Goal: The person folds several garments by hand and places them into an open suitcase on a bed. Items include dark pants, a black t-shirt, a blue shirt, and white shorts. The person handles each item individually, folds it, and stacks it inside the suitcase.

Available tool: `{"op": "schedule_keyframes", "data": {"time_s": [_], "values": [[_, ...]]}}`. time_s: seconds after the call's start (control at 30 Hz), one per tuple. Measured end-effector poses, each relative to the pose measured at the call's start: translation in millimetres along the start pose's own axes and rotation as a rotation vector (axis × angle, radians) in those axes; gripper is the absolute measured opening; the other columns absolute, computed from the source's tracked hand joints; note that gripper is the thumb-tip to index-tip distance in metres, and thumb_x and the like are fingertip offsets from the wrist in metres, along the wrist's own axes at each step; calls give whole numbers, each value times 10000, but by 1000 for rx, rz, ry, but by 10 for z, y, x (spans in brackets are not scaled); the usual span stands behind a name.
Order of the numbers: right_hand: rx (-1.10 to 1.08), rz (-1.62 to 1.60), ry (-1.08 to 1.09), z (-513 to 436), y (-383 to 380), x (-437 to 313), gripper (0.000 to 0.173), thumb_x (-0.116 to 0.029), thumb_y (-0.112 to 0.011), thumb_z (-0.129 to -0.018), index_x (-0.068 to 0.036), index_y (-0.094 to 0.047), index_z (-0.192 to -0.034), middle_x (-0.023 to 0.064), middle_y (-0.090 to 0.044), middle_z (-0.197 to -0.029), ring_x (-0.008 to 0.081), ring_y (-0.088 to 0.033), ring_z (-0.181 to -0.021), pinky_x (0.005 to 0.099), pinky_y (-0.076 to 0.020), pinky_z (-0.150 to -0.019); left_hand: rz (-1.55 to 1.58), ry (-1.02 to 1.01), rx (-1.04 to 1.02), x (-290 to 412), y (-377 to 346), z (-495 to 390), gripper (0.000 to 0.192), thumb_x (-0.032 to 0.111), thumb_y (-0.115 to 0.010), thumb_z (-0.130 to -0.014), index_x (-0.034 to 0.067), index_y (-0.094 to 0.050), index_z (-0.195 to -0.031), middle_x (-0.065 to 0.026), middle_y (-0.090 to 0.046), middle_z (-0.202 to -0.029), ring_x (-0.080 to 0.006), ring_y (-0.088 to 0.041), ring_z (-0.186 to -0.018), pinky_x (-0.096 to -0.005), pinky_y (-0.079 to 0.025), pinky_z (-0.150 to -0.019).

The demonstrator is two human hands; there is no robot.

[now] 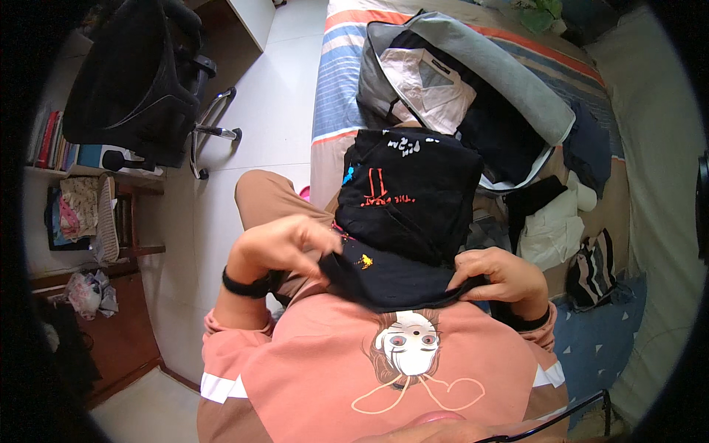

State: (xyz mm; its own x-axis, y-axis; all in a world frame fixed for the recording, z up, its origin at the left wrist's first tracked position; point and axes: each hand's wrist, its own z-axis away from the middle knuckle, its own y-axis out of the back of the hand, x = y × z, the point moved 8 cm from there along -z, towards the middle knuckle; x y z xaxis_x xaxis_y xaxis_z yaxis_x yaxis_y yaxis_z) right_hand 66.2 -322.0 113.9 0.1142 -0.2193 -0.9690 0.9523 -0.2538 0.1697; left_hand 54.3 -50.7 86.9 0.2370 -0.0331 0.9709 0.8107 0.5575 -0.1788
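Observation:
A black garment with printed red and white lettering and small colour splashes lies spread across my lap and the bed's edge. My left hand, slightly blurred, pinches the left corner of its near edge, and the cloth is lifted there. On the other side my right hand grips the near right corner between thumb and fingers. The near edge sags in a curve between both hands, close to my pink top. Beyond the garment stands an unzipped grey fabric storage bag, with a pale pink shirt and dark clothes inside.
The bag rests on a bed with a striped sheet. White cloth, a striped item and dark clothing lie to the right. A black office chair and a bookshelf stand at left.

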Motion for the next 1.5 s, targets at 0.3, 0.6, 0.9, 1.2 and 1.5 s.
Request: {"op": "schedule_keyframes", "data": {"time_s": [0.3,0.6,0.9,1.2,1.5], "values": [[37,-487,160,-118,-104,308,302,-233,-608,-1021,59,-650,-959,92,-618,-924,186,-544,-865,314,-444,-815,190,314,350,-567,221,71,317,210,-731,-967,-5,-691,-1197,-53,-698,-1036,-150,-635,-973,-279,-497,-893],[425,-201,-328,-251,-280,861,235,-143,-748,-907,-25,-707,-1105,37,-670,-876,88,-571,-739,252,-479,-658,-751,89,658,-593,328,-337,678,226,-935,-662,100,-630,-1255,-117,-605,-1207,-335,-526,-1112,-435,-449,-974],[866,232,-347,-88,0,723,280,-158,-845,-820,-4,-647,-945,115,-622,-888,197,-645,-709,310,-521,-655,-783,109,548,-599,222,-401,383,115,-893,-644,78,-657,-944,-91,-577,-1007,-301,-542,-1015,-377,-455,-902],[1149,43,-352,127,85,1075,484,-196,-859,-816,-13,-584,-1170,83,-590,-972,160,-600,-765,303,-521,-694,-128,436,275,-859,295,-153,277,284,-758,-946,13,-772,-892,-42,-750,-848,-109,-669,-806,-274,-522,-710],[1355,26,-314,70,461,1296,616,-231,-877,-786,-2,-585,-1277,109,-607,-1098,185,-591,-905,308,-530,-797,181,223,989,-1161,1169,-403,538,173,-831,-870,20,-592,-1328,-72,-650,-1096,-122,-617,-941,-260,-506,-748]]}}
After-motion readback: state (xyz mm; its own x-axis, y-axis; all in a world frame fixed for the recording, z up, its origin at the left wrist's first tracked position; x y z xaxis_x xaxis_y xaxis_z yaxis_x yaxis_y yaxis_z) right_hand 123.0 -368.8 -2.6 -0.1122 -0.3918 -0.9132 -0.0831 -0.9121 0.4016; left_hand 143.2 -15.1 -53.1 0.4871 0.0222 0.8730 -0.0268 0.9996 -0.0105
